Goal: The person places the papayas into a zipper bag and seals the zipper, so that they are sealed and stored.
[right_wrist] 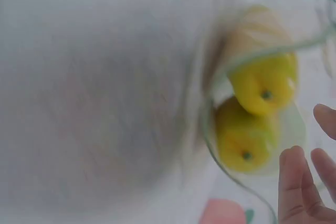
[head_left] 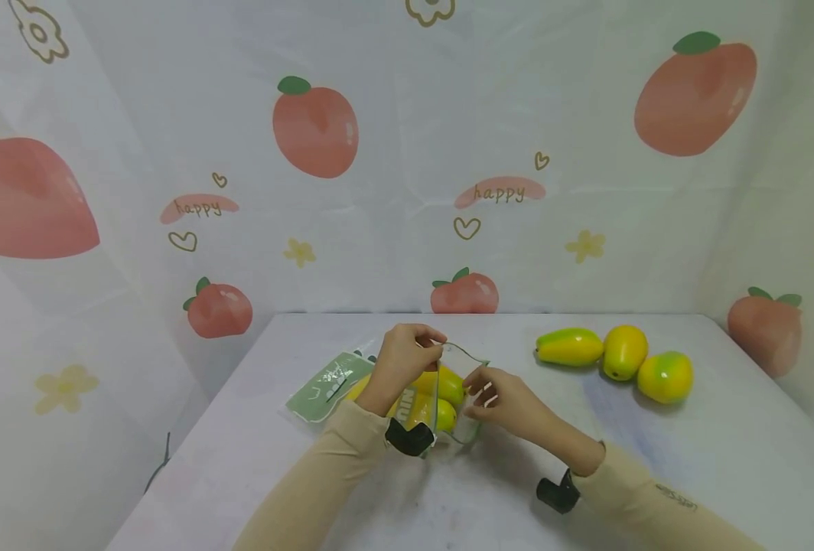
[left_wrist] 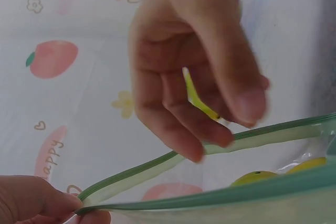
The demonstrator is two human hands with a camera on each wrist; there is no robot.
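A clear zip bag (left_wrist: 173,203) with a green rim lies on its side, its mouth held apart. Inside it are two yellow-green, papaya-like fruits (right_wrist: 262,85), stem ends toward the opening. My left hand (head_left: 402,360) pinches one corner of the rim between thumb and fingers, as the left wrist view shows up close. Just right of the mouth is my right hand (head_left: 510,402), its fingers loosely bent and nothing in them. In the right wrist view its fingertips (right_wrist: 294,166) show beside the opening.
Three more papaya-like fruits (head_left: 623,352) lie in a row at the back right of the white table (head_left: 193,490). A flat bag with a green print (head_left: 327,386) lies left of the left hand. Behind hangs a fruit-patterned curtain (head_left: 379,229).
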